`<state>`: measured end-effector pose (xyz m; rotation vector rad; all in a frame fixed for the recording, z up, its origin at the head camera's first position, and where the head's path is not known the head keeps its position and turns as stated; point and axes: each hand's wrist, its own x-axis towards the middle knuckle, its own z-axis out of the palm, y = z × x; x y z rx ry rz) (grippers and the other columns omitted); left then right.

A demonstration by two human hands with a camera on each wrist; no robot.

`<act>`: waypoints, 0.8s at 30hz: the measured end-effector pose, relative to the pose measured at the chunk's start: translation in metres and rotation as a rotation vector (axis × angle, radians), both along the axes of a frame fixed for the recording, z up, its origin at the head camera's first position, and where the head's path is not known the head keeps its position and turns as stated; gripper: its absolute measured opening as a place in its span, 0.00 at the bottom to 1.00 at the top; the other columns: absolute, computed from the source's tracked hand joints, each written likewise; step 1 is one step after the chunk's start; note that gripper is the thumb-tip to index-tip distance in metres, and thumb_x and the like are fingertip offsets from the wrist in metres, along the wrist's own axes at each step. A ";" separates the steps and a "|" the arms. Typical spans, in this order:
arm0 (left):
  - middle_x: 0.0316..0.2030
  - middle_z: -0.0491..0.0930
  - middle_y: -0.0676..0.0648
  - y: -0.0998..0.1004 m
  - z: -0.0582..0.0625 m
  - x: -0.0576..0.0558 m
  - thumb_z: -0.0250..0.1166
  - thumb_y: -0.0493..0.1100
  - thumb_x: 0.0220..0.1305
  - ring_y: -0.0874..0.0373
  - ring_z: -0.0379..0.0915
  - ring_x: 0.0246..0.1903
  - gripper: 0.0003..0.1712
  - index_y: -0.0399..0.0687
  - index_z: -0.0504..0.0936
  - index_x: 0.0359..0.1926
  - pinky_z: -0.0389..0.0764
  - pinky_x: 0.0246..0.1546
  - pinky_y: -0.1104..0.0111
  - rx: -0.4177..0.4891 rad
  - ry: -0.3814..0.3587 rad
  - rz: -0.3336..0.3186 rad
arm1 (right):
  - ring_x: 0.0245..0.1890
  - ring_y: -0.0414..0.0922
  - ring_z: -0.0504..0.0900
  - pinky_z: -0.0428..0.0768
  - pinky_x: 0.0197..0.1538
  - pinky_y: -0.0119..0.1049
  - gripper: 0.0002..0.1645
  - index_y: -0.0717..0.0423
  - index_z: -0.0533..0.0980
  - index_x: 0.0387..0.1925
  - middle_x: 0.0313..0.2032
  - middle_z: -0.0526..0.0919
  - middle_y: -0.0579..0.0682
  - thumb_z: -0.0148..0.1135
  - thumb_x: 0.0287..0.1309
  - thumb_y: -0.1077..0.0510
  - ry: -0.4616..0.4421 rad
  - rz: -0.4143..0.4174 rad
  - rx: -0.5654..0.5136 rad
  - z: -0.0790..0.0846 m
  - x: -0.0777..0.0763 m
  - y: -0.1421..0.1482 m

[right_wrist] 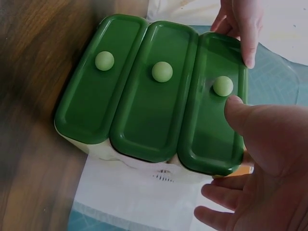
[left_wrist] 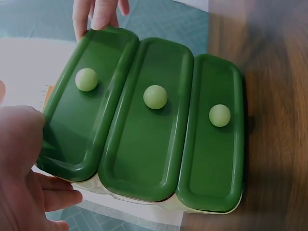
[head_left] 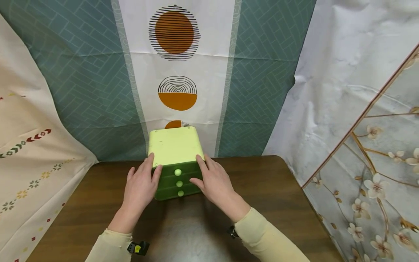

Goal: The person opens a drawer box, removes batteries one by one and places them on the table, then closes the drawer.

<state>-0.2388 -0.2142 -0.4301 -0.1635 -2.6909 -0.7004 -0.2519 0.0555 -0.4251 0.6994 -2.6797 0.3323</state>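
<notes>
A small drawer cabinet (head_left: 175, 145) stands at the far middle of the table, with a pale yellow-green top and three dark green drawer fronts, each with a round light knob. My left hand (head_left: 140, 185) holds its upper left corner, thumb at the front edge and fingers along the side. At the upper right corner is my right hand (head_left: 216, 180), its thumb on the top drawer front close to the knob (right_wrist: 223, 86). All three drawers look pushed in. From the left wrist, the middle knob (left_wrist: 155, 97) and the bottom knob (left_wrist: 220, 115) show uncovered.
The dark brown wooden table (head_left: 278, 218) has rounded back corners. Patterned cloth (head_left: 262, 91) hangs right behind its back edge, cream fabric (head_left: 29, 145) runs along the left, and flower-printed fabric (head_left: 370, 174) along the right. Both wrists carry dark straps with small devices.
</notes>
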 end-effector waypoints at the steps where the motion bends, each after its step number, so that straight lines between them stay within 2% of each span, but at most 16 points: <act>1: 0.79 0.66 0.27 0.001 0.000 0.000 0.49 0.58 0.91 0.32 0.63 0.78 0.41 0.36 0.56 0.87 0.49 0.77 0.29 0.000 -0.004 -0.002 | 0.76 0.60 0.74 0.72 0.77 0.54 0.51 0.55 0.61 0.86 0.79 0.68 0.66 0.64 0.77 0.34 0.001 0.001 -0.004 0.000 0.000 0.001; 18: 0.81 0.64 0.31 0.015 0.000 -0.005 0.46 0.60 0.91 0.33 0.62 0.79 0.41 0.38 0.56 0.88 0.49 0.78 0.30 0.010 -0.011 -0.038 | 0.75 0.61 0.74 0.73 0.76 0.55 0.51 0.56 0.61 0.86 0.79 0.69 0.66 0.67 0.76 0.36 0.031 -0.010 -0.032 -0.003 0.005 0.017; 24: 0.81 0.64 0.32 0.022 0.000 -0.009 0.48 0.58 0.91 0.33 0.65 0.77 0.40 0.38 0.57 0.88 0.50 0.78 0.30 0.009 0.002 -0.045 | 0.74 0.61 0.76 0.73 0.76 0.56 0.51 0.56 0.62 0.86 0.79 0.69 0.66 0.67 0.76 0.36 0.042 -0.017 -0.034 -0.004 0.005 0.023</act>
